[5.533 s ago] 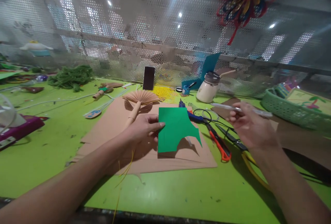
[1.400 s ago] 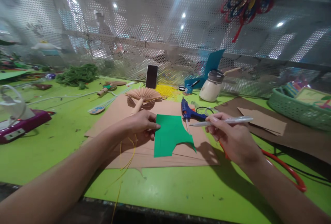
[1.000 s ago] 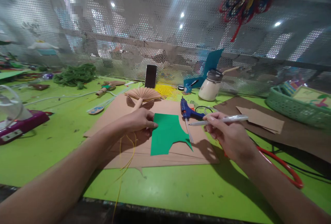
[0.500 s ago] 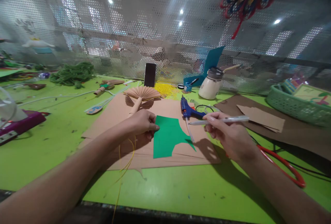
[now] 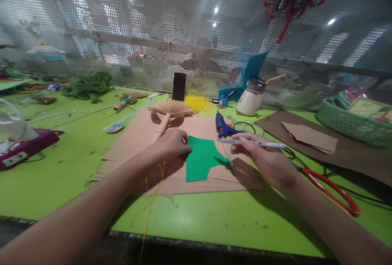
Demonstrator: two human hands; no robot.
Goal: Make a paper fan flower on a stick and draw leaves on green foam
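Head: left hand (image 5: 173, 145), fingers clamped on green sheet (image 5: 200, 161) at left edge; right hand (image 5: 266, 159), fingers clamped on pen (image 5: 274, 144), tip near sheet.

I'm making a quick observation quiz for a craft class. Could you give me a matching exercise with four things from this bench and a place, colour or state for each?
1. Pen
2. Smartphone
3. Green paper
4. Glue gun

A. Blue body
B. Pinched at its edge by the left hand
C. Held in the right hand
D. Standing upright near the perforated panel

Pairs: 1-C, 2-D, 3-B, 4-A.
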